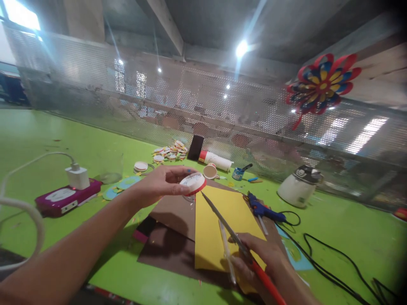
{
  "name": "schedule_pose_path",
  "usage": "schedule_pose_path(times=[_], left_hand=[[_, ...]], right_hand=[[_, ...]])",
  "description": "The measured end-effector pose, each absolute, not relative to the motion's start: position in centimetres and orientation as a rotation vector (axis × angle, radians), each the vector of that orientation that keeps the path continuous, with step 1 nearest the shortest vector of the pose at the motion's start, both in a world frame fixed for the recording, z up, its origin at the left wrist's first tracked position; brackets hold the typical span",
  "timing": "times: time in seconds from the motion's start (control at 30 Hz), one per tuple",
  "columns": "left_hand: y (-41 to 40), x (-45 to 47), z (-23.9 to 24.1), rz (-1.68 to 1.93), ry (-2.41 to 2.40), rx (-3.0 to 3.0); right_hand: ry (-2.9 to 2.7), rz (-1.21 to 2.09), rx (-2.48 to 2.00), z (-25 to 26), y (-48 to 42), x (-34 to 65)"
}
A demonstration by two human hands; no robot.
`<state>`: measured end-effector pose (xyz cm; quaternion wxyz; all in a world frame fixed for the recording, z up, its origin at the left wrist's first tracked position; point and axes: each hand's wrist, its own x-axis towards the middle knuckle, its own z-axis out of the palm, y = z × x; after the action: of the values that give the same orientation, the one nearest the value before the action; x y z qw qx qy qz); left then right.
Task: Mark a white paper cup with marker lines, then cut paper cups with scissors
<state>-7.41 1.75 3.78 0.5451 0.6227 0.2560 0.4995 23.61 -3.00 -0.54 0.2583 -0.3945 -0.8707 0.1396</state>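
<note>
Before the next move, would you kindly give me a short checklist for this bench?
1. White red-rimmed disc held: ok, the left hand pinches it at its edge.
2. Scissors in hand: ok, the right hand holds them by the red handles.
3. Scissor tip clear of the left hand: ok, it points near the disc's rim, with a visible gap to the hand.
4. Glue gun cool: cannot tell; it lies right of the yellow sheet.
5. Black cord tidy: not ok, it lies in loose curves across the table.
</note>
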Motion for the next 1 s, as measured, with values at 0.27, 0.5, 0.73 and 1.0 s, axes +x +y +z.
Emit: schedule_pose_path(times=[0.27, 0.5, 0.73, 1.0], left_hand=[[1.0, -6.9, 4.3, 1.187, 0.612, 1.479], [0.7, -6.7, 4.3, 1.188, 0.612, 1.526], [0.7, -6.3, 4.3, 1.207, 0.635, 1.502], [1.0, -6.0, 4.0, 1.209, 0.623, 1.428]], right_hand=[[-2.395, 0.067, -0.979, -0.9, -3.1, 23.5], [-2.363, 0.01, -0.924, -0.6, -3.1, 23.4], [-2.323, 0.029, -0.969, -1.0, -3.1, 23.4], [-2.337, 0.012, -0.944, -1.5, -2.8, 23.6]])
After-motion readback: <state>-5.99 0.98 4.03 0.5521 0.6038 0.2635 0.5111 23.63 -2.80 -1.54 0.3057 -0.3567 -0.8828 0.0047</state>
